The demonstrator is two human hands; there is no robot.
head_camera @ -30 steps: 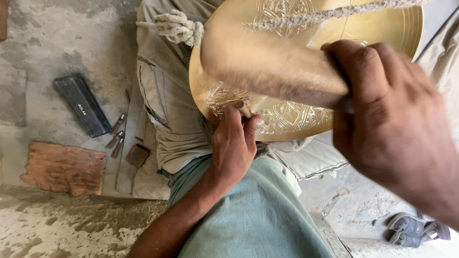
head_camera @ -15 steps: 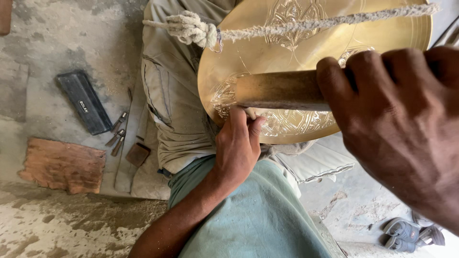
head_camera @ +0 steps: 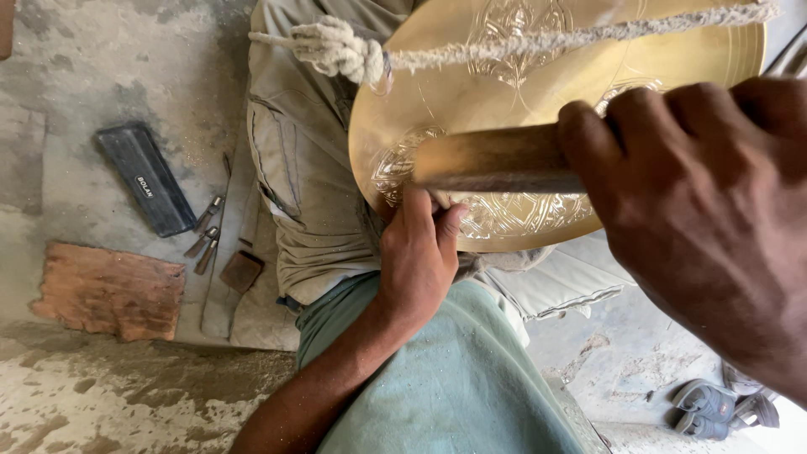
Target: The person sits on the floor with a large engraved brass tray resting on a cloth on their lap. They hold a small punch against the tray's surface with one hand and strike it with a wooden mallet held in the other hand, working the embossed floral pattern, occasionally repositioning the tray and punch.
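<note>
The person's right hand (head_camera: 706,227), close to the head camera and filling the right of the view, is wrapped tight around a wooden mallet (head_camera: 496,160), whose blunt end hangs just above the left hand (head_camera: 418,252). The left hand is pinched shut around a slim chisel (head_camera: 439,200), only its top showing between thumb and fingers, with the tip set on the engraved band of a large brass plate (head_camera: 471,92). The plate rests tilted on the person's lap, its lower rim near the left wrist, and a frayed rope (head_camera: 588,38) with a thick knot (head_camera: 340,49) is stretched across its upper face, seemingly to hold it. To strike well here, the chisel would best stay steady and pressed to the line while the mallet lands squarely on its head, with light even blows so the groove does not skid across the polished metal; the fingers sit close under the mallet face, so aim matters. The person sits low on a dusty concrete floor (head_camera: 101,76). To the left lie a dark flat case (head_camera: 145,179), a few small spare punches (head_camera: 206,235), a small brown block (head_camera: 242,271) and a worn reddish slab (head_camera: 109,290). A pair of sandals (head_camera: 714,403) lies at lower right
</note>
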